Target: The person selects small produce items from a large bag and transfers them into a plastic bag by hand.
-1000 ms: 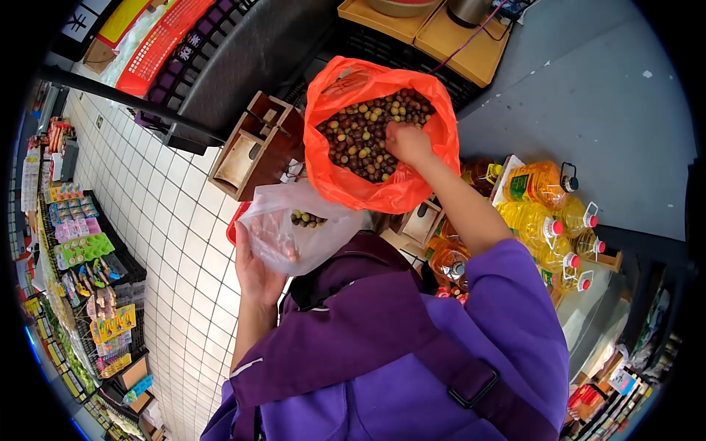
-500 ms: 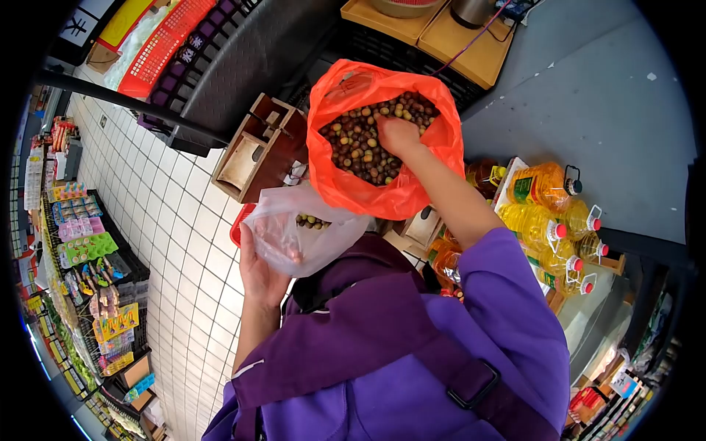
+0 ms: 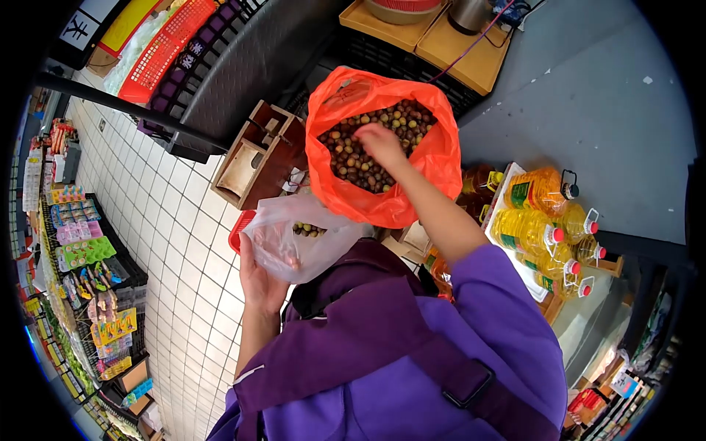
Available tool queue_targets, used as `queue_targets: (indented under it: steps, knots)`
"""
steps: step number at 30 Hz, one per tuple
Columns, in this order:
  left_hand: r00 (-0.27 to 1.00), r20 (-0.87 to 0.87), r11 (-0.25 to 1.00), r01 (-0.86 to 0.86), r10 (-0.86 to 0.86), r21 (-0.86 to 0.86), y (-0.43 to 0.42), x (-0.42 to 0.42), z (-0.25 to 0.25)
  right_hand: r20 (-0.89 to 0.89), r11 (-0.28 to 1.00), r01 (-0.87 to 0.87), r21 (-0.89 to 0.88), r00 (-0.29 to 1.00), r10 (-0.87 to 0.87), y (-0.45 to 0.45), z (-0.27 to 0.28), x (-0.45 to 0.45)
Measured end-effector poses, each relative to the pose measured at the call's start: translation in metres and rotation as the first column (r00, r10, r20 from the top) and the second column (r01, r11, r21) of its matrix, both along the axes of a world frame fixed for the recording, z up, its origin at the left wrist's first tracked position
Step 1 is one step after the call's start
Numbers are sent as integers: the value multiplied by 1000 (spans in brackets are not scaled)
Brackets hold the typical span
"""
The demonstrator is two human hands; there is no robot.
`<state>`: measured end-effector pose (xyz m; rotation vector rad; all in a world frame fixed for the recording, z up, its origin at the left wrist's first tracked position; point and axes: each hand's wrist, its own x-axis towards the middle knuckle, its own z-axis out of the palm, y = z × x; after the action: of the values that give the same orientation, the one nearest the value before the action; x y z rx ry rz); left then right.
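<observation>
A large orange plastic bag (image 3: 323, 176) stands open, filled with small round brown and green fruits (image 3: 360, 165). Over the fruits, inside the bag's mouth, is my right hand (image 3: 380, 144); its fingers are bent together at the fruits, slightly blurred, and whatever they may grip is too small to make out. My left hand (image 3: 263, 283) holds a translucent white plastic bag (image 3: 323, 253) at its left side, with some fingers inside showing through the plastic. Several green-brown fruits (image 3: 309, 230) lie in the white bag, just below the orange one.
A wooden box (image 3: 261, 156) is left of the orange bag. Bottles of yellow oil (image 3: 526, 228) stand at the right. Wooden trays (image 3: 463, 59) with a metal pot are at the top. Tiled floor (image 3: 184, 294) and a rack of packaged goods (image 3: 84, 253) lie to the left.
My right hand has moved left across the fruits in the orange bag. My left hand still holds the white bag. The view has shifted slightly.
</observation>
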<state>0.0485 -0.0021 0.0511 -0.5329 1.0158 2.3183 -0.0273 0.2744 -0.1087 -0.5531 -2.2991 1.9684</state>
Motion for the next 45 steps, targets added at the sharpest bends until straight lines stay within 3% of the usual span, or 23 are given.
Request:
queue_targets:
  steps: [2, 4, 6, 7, 8, 12, 14, 15, 16, 18, 21, 22, 23, 26, 28, 30, 32, 34, 36, 40, 41, 43, 45]
  knots:
    - [998, -42, 999, 39, -38, 25, -5, 0, -5, 202, 837, 168, -520, 977, -71, 34, 34, 19]
    - [999, -32, 999, 37, -37, 20, -4, 0, -5, 161, 856, 274, -438, 961, -225, 51, 39, 24]
    - [999, -24, 999, 42, -41, 15, -2, -2, -5, 158, 959, 194, -205, 974, -164, 62, 21, 15]
    - [999, -18, 999, 44, -44, 13, -1, -2, -4, 171, 960, -29, 278, 985, -20, 60, 17, 13]
    - [999, -13, 999, 47, -47, 11, -1, -3, -4, 249, 691, -247, 680, 963, 99, 58, 13, 10]
    - [996, -46, 997, 74, -73, 20, 1, -3, -5, 465, 576, -414, 705, 883, 64, 38, 26, 3]
    - [999, -27, 999, 38, -38, -13, 1, -4, -3, 305, 620, -290, 729, 949, 84, 53, 10, 6]
    - [999, -29, 999, 37, -37, -10, 1, -4, -2, 263, 977, -82, 196, 964, 28, 59, 19, 8]
    - [998, -37, 999, 41, -41, -5, 0, -4, -2, 265, 890, 157, -429, 963, -42, 64, 28, 11]
    - [998, -41, 999, 43, -43, 0, -1, -4, -3, 168, 730, 236, -641, 972, -167, 76, 31, 14]
    - [997, -45, 998, 58, -58, 5, 0, -6, -3, 149, 867, 194, -459, 979, -140, 87, 5, -2]
    - [998, -28, 999, 53, -53, 5, 2, -6, -2, 92, 992, 72, 103, 992, -82, 83, -4, -11]
    - [999, -12, 999, 48, -48, 4, 3, -6, -1, 78, 772, -49, 634, 997, -1, 79, -14, -16]
    - [997, -27, 997, 74, -74, -4, 2, -7, -1, 326, 622, -239, 746, 945, -28, 57, 17, -21]
    - [998, -22, 998, 66, -66, -8, 2, -7, 1, 309, 646, -216, 732, 950, -33, 60, 15, -19]
    - [998, -23, 999, 51, -51, -7, 4, -8, 2, 94, 974, -25, 224, 996, 4, 57, 23, -9]
    - [1000, -14, 1000, 19, -19, -10, 4, -6, 3, 3, 955, -253, -155, 967, 256, 19, 70, 19]
    - [998, -38, 998, 58, -58, 18, 0, -6, 1, -90, 832, -531, 162, 832, 548, -34, 94, 44]
    - [992, -65, 993, 109, -106, 46, 0, -5, 3, 128, 579, -787, 214, 610, 782, -87, 106, 59]
    - [995, -66, 997, 71, -69, 27, 8, -3, 22, -87, 530, -477, 701, 680, 728, -139, 74, 69]
    - [997, -70, 1000, 24, -24, 7, 8, -2, 24, -87, 529, -477, 702, 680, 728, -132, 82, 68]
    - [997, -76, 998, 33, -29, 47, 2, -2, 19, -219, 743, -663, 85, 715, 663, -93, 104, 67]
    - [997, -75, 998, 34, -31, 45, -2, -2, 12, 51, 864, -432, 259, 899, 434, -42, 109, 57]
